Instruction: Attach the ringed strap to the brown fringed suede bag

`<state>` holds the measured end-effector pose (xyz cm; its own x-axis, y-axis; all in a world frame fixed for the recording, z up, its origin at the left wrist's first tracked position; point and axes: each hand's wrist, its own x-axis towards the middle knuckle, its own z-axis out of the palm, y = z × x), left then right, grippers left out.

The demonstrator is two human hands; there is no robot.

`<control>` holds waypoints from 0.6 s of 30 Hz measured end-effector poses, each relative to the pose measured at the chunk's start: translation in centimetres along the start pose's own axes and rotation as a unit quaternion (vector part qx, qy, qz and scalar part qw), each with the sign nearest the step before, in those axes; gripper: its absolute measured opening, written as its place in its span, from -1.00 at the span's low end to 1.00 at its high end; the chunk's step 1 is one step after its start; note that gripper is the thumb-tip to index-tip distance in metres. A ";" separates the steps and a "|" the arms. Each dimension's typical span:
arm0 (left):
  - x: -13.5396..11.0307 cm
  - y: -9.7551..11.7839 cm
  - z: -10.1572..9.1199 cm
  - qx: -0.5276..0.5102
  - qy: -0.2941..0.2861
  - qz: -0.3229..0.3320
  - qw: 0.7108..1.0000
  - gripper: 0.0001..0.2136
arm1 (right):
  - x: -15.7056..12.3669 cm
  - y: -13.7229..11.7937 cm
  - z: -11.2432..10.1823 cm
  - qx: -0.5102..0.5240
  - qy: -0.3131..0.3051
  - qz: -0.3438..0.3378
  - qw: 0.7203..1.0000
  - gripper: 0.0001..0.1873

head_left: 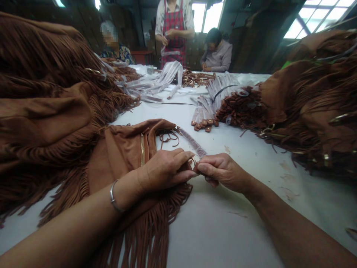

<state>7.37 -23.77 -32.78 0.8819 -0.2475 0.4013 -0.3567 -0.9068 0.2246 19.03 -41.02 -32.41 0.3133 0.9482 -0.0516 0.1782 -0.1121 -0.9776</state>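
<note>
Fringed suede bag [131, 156] lies on the white table [223, 230], piles of like bags either side; dim workshop, three people at the far end. Wrapped strap [192, 143] end is pinched by left hand [164, 169] and right hand [223, 171] at the ring [193, 160]; slip likely if the film tears.

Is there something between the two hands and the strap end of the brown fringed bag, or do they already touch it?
Nothing visible stands between. The left hand and the right hand both pinch the strap end at its metal ring, on the fringed bag.
</note>
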 end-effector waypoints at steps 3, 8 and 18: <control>0.1 0.2 -0.1 -0.020 -0.043 0.013 0.999 -0.66 | 0.1 0.1 -1.0 0.037 -0.042 0.035 0.998 -0.60; 0.5 1.0 0.0 0.038 -0.090 0.052 0.994 -0.73 | 0.5 1.1 -2.4 0.079 -0.088 0.085 0.989 -0.60; 0.5 0.7 0.1 0.111 -0.023 0.077 0.991 -0.71 | 0.3 0.6 -1.2 0.089 -0.083 0.103 0.987 -0.58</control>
<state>7.57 -24.52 -32.51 0.8376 -0.3989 0.3733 -0.4154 -0.9088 -0.0392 20.36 -41.18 -32.72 0.1664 0.9482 -0.2707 -0.0436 -0.2672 -0.9627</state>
